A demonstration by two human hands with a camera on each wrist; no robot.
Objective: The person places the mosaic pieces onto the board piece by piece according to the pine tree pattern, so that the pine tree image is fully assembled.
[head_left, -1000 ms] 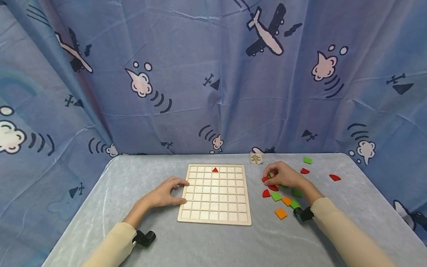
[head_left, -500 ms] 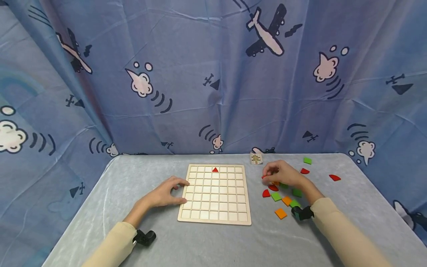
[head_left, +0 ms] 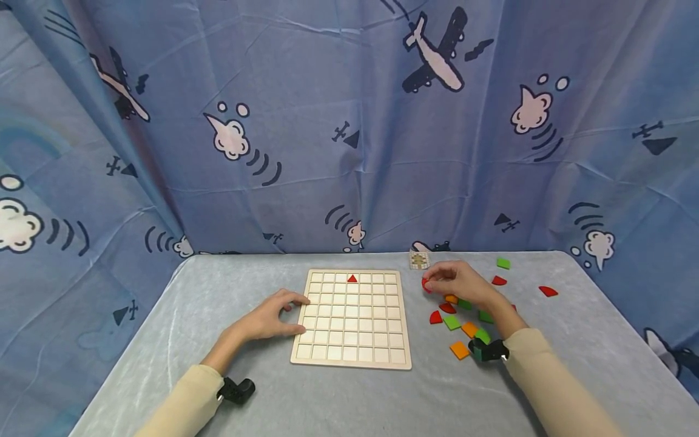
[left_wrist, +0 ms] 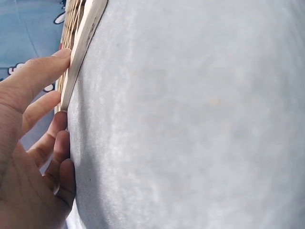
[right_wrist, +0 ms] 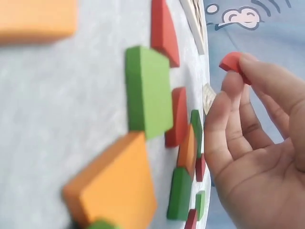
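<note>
My right hand [head_left: 459, 283] pinches a small red block with a curved edge [right_wrist: 231, 62] between thumb and fingertips, lifted above the table in the right wrist view. It hovers right of the wooden grid board [head_left: 352, 318], near the board's upper right. In the board's top row lies a red triangle block [head_left: 352, 278]. My left hand [head_left: 270, 317] rests at the board's left side, thumb and index finger spread and touching the rim. Seen from the left wrist, the thumb [left_wrist: 59, 55] lies against the board's pale edge [left_wrist: 83, 52], the other fingers loosely bent.
Scattered right of the board are loose blocks: an orange square [head_left: 460, 349], a green square [head_left: 452, 321], a red quarter-round [head_left: 435, 317] and several more. A small patterned card [head_left: 419, 260] lies at the back edge. Behind the table hangs a blue curtain [head_left: 306, 200].
My right hand has picked up the red block from the pile and moved slightly left and away with it, toward the card. The left hand and board have stayed put.
</note>
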